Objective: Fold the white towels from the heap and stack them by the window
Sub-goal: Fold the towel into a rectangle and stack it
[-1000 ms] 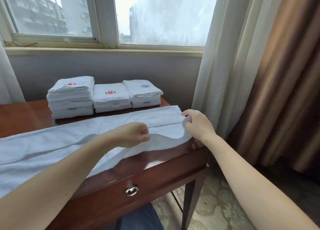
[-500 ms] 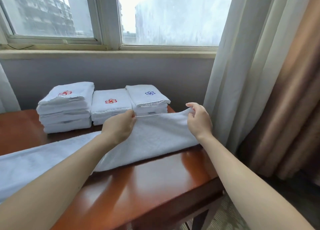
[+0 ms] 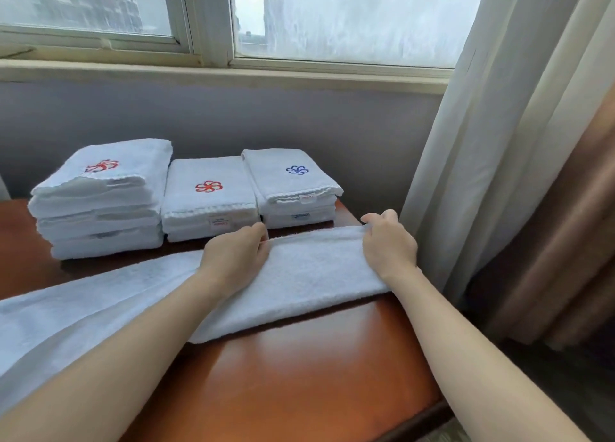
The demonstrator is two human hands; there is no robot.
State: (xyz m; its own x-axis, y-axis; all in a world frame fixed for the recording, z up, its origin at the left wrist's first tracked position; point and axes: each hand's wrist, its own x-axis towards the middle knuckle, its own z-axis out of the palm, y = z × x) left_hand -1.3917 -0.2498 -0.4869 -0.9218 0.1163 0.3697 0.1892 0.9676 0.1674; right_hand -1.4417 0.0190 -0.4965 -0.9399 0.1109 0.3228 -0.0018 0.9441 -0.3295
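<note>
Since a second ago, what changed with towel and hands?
The left hand and right hand carried the towel by its near edge up and over to the far edge; it now lies doubled on the table. Both still pinch that edge. The stacks behind stayed put.

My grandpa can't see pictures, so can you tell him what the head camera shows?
A left hand and a right hand pinch the far edge of a long white towel on a wooden table. Behind it, three stacks of folded towels sit below a window, curtains at right.
</note>
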